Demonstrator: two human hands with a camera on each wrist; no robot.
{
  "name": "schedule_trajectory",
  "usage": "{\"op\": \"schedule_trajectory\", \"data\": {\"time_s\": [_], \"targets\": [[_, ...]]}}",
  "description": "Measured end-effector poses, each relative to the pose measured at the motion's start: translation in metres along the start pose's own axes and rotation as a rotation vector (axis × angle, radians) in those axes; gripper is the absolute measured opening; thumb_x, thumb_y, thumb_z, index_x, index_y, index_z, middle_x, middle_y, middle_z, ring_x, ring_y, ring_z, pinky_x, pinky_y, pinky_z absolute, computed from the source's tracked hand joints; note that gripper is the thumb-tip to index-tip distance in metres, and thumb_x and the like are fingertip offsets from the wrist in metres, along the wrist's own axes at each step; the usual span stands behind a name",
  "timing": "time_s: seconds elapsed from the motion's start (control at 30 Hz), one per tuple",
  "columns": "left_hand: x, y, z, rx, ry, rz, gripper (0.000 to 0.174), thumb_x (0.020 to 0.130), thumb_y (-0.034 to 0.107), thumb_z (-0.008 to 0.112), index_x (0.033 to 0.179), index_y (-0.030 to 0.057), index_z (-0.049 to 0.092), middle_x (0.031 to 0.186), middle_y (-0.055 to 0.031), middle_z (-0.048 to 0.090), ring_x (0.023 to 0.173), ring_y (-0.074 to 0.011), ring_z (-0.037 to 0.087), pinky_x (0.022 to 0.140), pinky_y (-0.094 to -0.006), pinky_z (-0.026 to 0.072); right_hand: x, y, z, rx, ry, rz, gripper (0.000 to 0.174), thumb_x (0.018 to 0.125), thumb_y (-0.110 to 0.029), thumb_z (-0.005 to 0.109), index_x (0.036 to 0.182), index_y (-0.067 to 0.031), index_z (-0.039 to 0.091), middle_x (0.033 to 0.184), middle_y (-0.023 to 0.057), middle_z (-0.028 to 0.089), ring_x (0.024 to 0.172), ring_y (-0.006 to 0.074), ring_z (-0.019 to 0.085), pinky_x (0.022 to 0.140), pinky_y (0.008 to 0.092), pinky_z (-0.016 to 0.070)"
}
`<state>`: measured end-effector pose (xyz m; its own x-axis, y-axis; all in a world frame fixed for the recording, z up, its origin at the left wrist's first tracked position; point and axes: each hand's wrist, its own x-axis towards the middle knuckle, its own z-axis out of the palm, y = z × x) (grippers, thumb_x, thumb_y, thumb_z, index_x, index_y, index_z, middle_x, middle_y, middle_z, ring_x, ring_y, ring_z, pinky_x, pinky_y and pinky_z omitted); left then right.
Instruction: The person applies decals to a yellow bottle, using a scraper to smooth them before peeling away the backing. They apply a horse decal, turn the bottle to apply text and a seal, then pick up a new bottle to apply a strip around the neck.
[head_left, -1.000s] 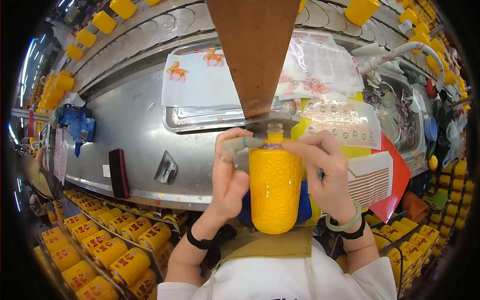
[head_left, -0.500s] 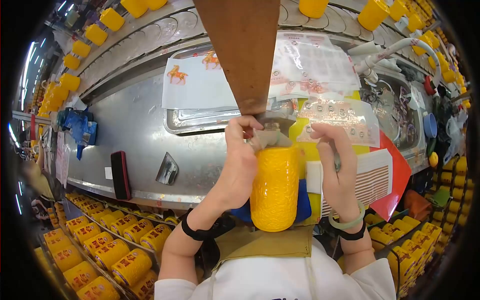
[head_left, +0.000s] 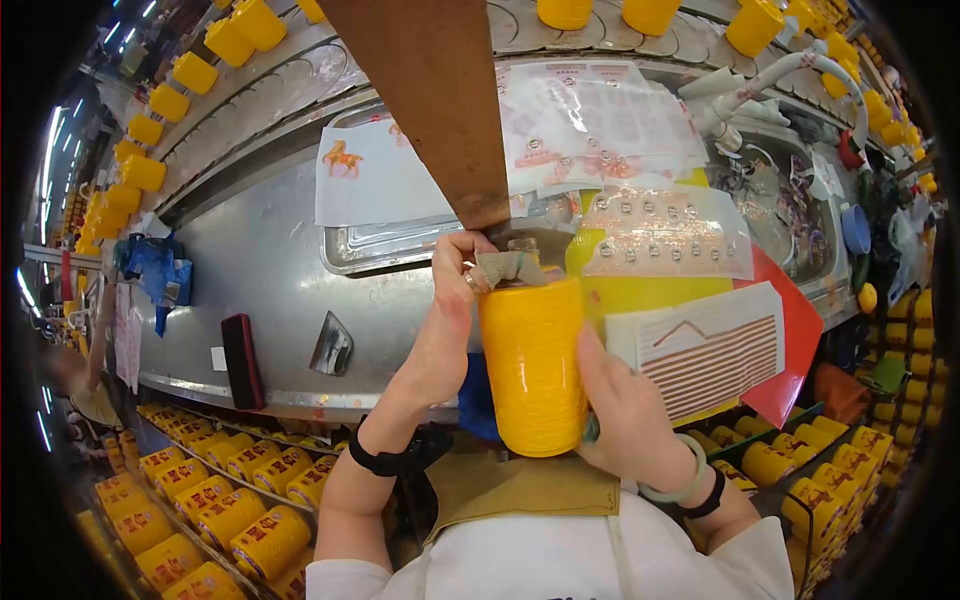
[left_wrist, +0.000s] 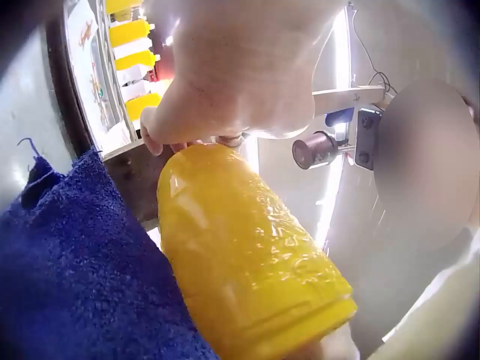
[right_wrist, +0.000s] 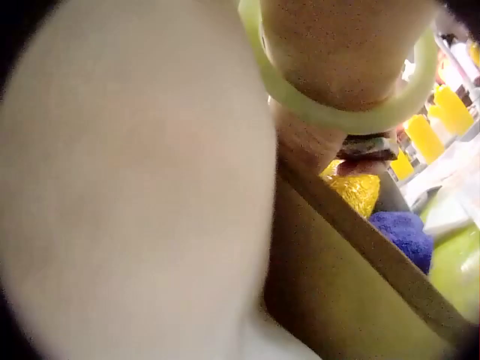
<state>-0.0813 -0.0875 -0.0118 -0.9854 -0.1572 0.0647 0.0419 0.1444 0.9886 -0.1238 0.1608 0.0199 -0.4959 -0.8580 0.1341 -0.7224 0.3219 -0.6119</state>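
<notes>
A yellow embossed bottle (head_left: 532, 370) stands tilted between my hands in the head view, its neck pointing away from me. My left hand (head_left: 440, 325) grips it at the shoulder and neck, with a greyish finger covering (head_left: 505, 268) lying across the neck. Low on the bottle's right side, my right hand (head_left: 635, 420) holds it, thumb along the wall and the other fingers mostly hidden behind the base. The left wrist view shows the bottle's textured wall (left_wrist: 240, 247) up close, beside a blue cloth (left_wrist: 82, 270).
A brown post (head_left: 430, 110) rises just beyond the bottle. Sticker sheets (head_left: 670, 230), a striped sheet (head_left: 715, 350) and a red sheet (head_left: 790, 350) lie to the right. A metal tray (head_left: 370, 250), a phone (head_left: 240, 360) and a metal scraper (head_left: 332, 345) are on the left.
My right hand has left the bottle's neck and come down to its lower side. My left fingers have wrapped over the neck. The bottle has shifted slightly left and turned.
</notes>
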Motion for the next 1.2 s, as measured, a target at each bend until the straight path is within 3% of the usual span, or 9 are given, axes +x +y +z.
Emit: {"op": "schedule_trajectory", "data": {"time_s": [0.17, 0.27, 0.43, 0.67, 0.87, 0.93, 1.0, 1.13, 1.2], "targets": [[0.001, 0.005, 0.001, -0.051, 0.018, 0.033, 0.095, 0.104, 0.073, 0.008, 0.132, -0.0054, 0.055, 0.129, -0.012, 0.035, 0.121, -0.0227, 0.037, 0.114, -0.0367, 0.0269, 0.004, -0.017, -0.008, -0.07, 0.082, -0.119, 0.082, 0.069, -0.009, 0.077, 0.144, 0.0101, 0.053, 0.144, 0.0384, 0.053, 0.079, 0.0295, 0.063, 0.071, 0.0364, 0.054], [0.003, 0.012, -0.002, 0.039, -0.02, -0.028, 0.11, 0.094, 0.086, 0.0, 0.136, -0.0032, 0.047, 0.129, -0.0082, 0.037, 0.135, -0.02, 0.036, 0.122, -0.0381, 0.0158, 0.007, -0.005, 0.011, 0.021, 0.18, 0.105, 0.072, 0.069, -0.006, 0.074, 0.139, 0.0062, 0.061, 0.145, 0.0383, 0.052, 0.073, 0.0265, 0.061, 0.069, 0.0342, 0.0535], [0.003, 0.01, 0.002, -0.068, 0.021, 0.026, 0.091, 0.106, 0.071, 0.014, 0.139, -0.0079, 0.045, 0.128, -0.0123, 0.035, 0.124, -0.0247, 0.039, 0.117, -0.0371, 0.0248, 0.005, -0.023, -0.011, -0.137, 0.05, -0.075, 0.076, 0.072, 0.001, 0.068, 0.144, 0.0151, 0.049, 0.143, 0.0408, 0.052, 0.078, 0.0317, 0.063, 0.075, 0.0368, 0.0547], [0.001, 0.007, 0.001, -0.042, -0.005, 0.014, 0.096, 0.104, 0.075, 0.014, 0.141, -0.0094, 0.041, 0.131, -0.0113, 0.034, 0.131, -0.0227, 0.036, 0.119, -0.0386, 0.0233, 0.004, -0.011, 0.005, -0.161, 0.112, 0.004, 0.068, 0.076, -0.004, 0.068, 0.141, 0.0133, 0.055, 0.144, 0.0402, 0.052, 0.07, 0.026, 0.058, 0.069, 0.034, 0.0534], [0.002, 0.01, 0.005, -0.099, 0.029, 0.022, 0.091, 0.105, 0.073, 0.014, 0.142, -0.0081, 0.033, 0.135, -0.0132, 0.035, 0.128, -0.0203, 0.04, 0.117, -0.0366, 0.0277, -0.002, -0.005, 0.011, -0.116, 0.184, -0.03, 0.095, 0.075, -0.016, 0.082, 0.152, 0.0164, 0.036, 0.148, 0.0378, 0.05, 0.083, 0.0303, 0.065, 0.074, 0.0367, 0.0544], [0.003, 0.012, 0.0, -0.14, 0.088, -0.044, 0.1, 0.1, 0.081, 0.007, 0.131, -0.0009, 0.057, 0.127, -0.0064, 0.039, 0.131, -0.0207, 0.037, 0.119, -0.0375, 0.0215, -0.004, 0.005, 0.016, -0.038, 0.131, 0.058, 0.101, 0.075, -0.018, 0.084, 0.154, 0.0166, 0.03, 0.146, 0.0374, 0.051, 0.087, 0.0319, 0.066, 0.077, 0.0373, 0.0543], [0.002, 0.01, 0.002, -0.092, 0.087, -0.031, 0.1, 0.101, 0.079, 0.007, 0.131, -0.0002, 0.059, 0.125, -0.0063, 0.038, 0.13, -0.0207, 0.037, 0.119, -0.0377, 0.0215, -0.004, 0.007, 0.018, 0.048, 0.053, 0.14, 0.113, 0.072, -0.018, 0.09, 0.156, 0.0163, 0.024, 0.141, 0.0328, 0.055, 0.094, 0.0403, 0.068, 0.078, 0.0407, 0.0562], [0.001, 0.003, 0.003, -0.006, 0.041, -0.017, 0.096, 0.103, 0.076, 0.006, 0.131, 0.0005, 0.059, 0.123, -0.0057, 0.037, 0.128, -0.0211, 0.036, 0.12, -0.0378, 0.0194, 0.0, -0.007, 0.007, 0.017, -0.056, 0.199, 0.112, 0.073, -0.017, 0.09, 0.156, 0.0165, 0.023, 0.134, 0.0322, 0.059, 0.091, 0.0401, 0.067, 0.077, 0.0408, 0.0557], [0.003, 0.009, 0.005, -0.004, 0.037, -0.005, 0.097, 0.103, 0.077, 0.006, 0.131, 0.0008, 0.06, 0.123, -0.0058, 0.037, 0.127, -0.0213, 0.036, 0.12, -0.038, 0.0193, 0.001, -0.016, -0.004, -0.201, -0.006, -0.009, 0.1, 0.075, -0.01, 0.079, 0.155, 0.0182, 0.026, 0.139, 0.0359, 0.056, 0.089, 0.0338, 0.063, 0.08, 0.0379, 0.0541]]}}
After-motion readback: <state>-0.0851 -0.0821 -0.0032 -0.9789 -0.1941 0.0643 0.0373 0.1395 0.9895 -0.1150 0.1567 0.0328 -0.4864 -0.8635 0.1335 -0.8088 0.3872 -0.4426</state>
